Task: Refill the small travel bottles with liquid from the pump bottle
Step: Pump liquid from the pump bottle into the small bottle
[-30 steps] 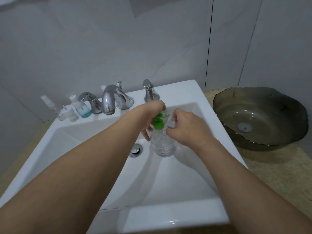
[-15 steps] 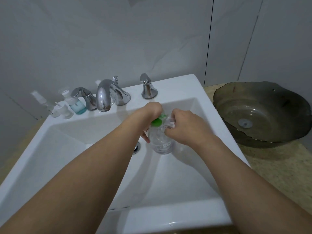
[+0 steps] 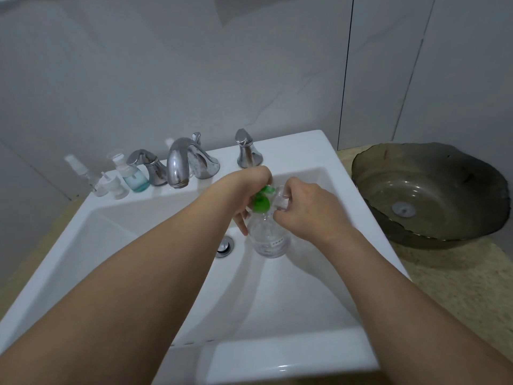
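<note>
A clear pump bottle (image 3: 268, 240) with a green pump head (image 3: 261, 203) stands in the white sink basin (image 3: 277, 295). My left hand (image 3: 249, 187) is curled over the green pump head. My right hand (image 3: 308, 209) holds a small clear travel bottle (image 3: 281, 196) right beside the pump nozzle. On the sink's back ledge at the left stand a slim clear spray bottle (image 3: 79, 170), a small white-capped bottle (image 3: 112, 186) and a small bottle with blue liquid (image 3: 133, 176).
A chrome faucet (image 3: 179, 165) with two handles, one on the left (image 3: 145, 165) and one on the right (image 3: 247, 152), sits at the back of the sink. The drain plug (image 3: 225, 245) lies left of the pump bottle. A dark glass vessel basin (image 3: 424, 190) stands on the beige counter at the right.
Both hands stay at the pump bottle's head. The green pump head shows a little more between the hands. The view has shifted slightly.
</note>
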Available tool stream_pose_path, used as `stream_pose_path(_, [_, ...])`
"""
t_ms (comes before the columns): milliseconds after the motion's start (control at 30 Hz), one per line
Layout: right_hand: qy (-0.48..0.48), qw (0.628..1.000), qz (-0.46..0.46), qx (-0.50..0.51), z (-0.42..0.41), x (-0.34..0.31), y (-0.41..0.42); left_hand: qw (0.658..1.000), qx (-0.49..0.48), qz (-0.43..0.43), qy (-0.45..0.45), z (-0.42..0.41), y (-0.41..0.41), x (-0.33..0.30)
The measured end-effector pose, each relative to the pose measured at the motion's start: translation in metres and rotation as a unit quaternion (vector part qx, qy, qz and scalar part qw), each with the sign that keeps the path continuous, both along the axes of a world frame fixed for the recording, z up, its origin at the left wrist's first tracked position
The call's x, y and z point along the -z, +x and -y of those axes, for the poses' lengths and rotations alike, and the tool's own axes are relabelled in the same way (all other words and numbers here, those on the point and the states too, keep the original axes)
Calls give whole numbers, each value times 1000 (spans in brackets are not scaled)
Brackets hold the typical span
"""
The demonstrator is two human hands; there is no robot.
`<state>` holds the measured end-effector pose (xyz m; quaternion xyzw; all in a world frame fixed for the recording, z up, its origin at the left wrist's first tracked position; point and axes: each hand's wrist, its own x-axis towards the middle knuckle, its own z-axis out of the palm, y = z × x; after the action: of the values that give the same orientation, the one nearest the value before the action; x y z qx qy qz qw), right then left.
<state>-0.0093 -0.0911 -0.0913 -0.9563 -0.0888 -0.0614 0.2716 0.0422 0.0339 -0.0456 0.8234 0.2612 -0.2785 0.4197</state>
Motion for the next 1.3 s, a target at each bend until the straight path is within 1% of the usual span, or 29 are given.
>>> stream_pose_path(100, [3,1000,-12,-4,0,-1,0,1000,10,8,11,0,0,5])
stream_pose_path(233, [-24,999,-32,-10,0,3,-1,999,16,22,45,1,3,22])
stream_pose_path(367, [-19,999,-44,-10,-1,3,-1,998,18,30,56,1,4,25])
stream_pose_path(500, [-12,999,-45,-11,0,2,-1,999,14,15,38,0,2,20])
stream_pose_path(633, [-5,1000,-9,-7,1,-2,-2,1000,13,-9,-7,-5,4,7])
stream_pose_path(700, [-1,1000,3,-6,1,-2,-2,1000,16,-17,-10,-6,5,4])
stream_pose_path(800, [7,1000,-4,-7,1,-2,-2,999,24,-25,-2,-4,6,3])
stream_pose_path(900, [7,1000,-7,-7,0,-1,0,1000,28,-10,10,-4,6,7])
stream_pose_path(1033, [-20,999,-26,-11,-2,3,0,998,7,37,49,-2,4,22])
stream_pose_path(1100, [-19,999,-42,-12,-2,5,1,996,-6,62,66,1,3,25])
stream_pose_path(1167, [-19,999,-47,-10,-1,6,2,995,-14,70,71,4,3,25])
stream_pose_path(1300, [-14,999,-45,-14,-1,6,2,996,-15,59,71,2,3,24])
